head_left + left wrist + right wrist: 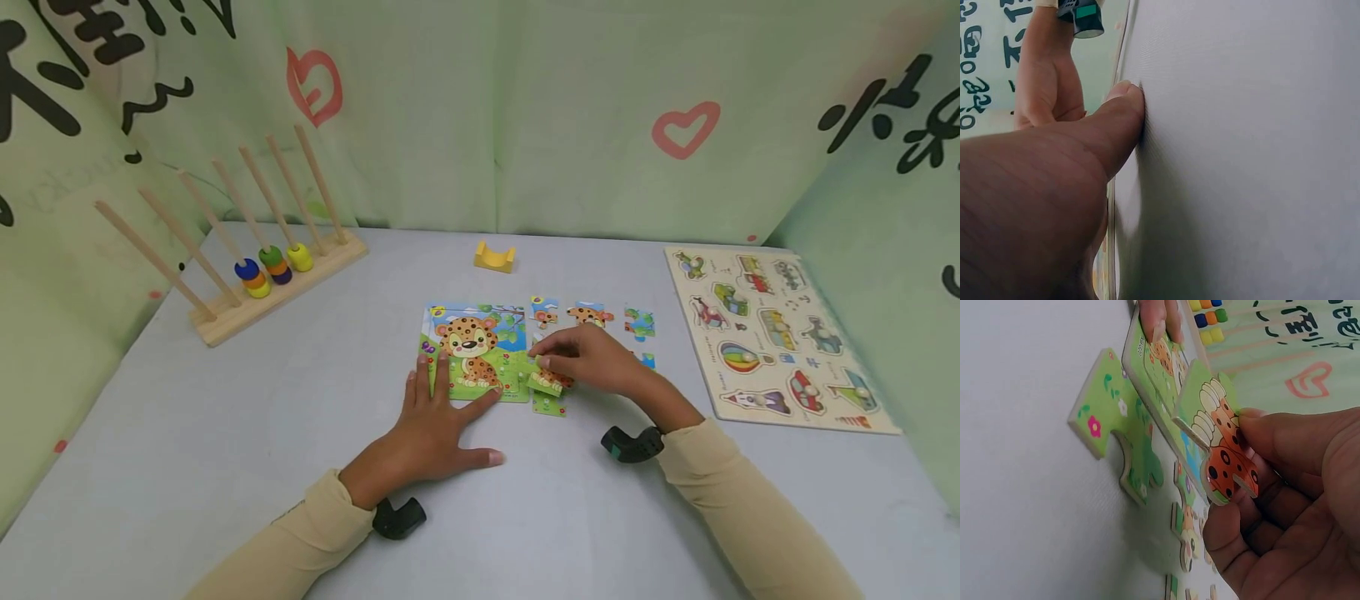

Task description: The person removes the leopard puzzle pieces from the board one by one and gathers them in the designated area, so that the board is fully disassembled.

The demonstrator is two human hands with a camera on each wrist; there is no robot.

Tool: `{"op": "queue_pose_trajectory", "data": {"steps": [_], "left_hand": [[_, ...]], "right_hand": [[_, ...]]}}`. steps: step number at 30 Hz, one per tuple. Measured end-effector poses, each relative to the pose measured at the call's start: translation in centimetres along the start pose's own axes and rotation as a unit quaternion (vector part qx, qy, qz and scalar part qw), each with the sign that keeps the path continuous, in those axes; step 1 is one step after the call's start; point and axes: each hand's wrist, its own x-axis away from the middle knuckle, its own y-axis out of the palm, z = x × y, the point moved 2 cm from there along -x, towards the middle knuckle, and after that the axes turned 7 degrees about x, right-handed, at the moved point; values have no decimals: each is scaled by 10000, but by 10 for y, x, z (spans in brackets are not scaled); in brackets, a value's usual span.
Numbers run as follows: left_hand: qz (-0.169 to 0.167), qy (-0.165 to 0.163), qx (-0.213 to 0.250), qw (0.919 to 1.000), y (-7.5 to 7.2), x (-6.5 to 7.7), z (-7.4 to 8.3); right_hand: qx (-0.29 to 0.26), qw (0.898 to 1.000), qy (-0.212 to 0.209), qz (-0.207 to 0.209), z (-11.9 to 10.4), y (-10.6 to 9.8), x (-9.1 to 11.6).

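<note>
Between the thumb and fingers of my right hand [603,358] is a jigsaw piece [1225,440] with spotted orange fur and pale paws, tilted above the table. My left hand [431,442] lies with fingers spread, its fingertips on the lower part of a leopard picture board [472,337]. A green corner piece [1107,406] with a pink flower lies flat beside the board, below the held piece. Farther back are loose pieces showing a leopard ear [544,315], a leopard's head [589,314] and leaves [640,323]. My right hand partly hides the other pieces.
A wooden peg rack [300,283] with coloured beads stands at the left. Behind the picture board sits a yellow curved block [494,257]. A large wooden board with vehicle and toy pictures [780,342] lies at the right, and a green curtain [585,125] surrounds the table.
</note>
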Motion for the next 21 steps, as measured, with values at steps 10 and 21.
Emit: {"op": "queue_pose_trajectory", "data": {"steps": [10,21], "left_hand": [[108,72,27,9999,-1,2,0],[169,150,-65,9997,0,1,0]], "right_hand": [[36,9999,144,69,10,-7,14],[-129,9995,251,-113,18,-16,33]]}}
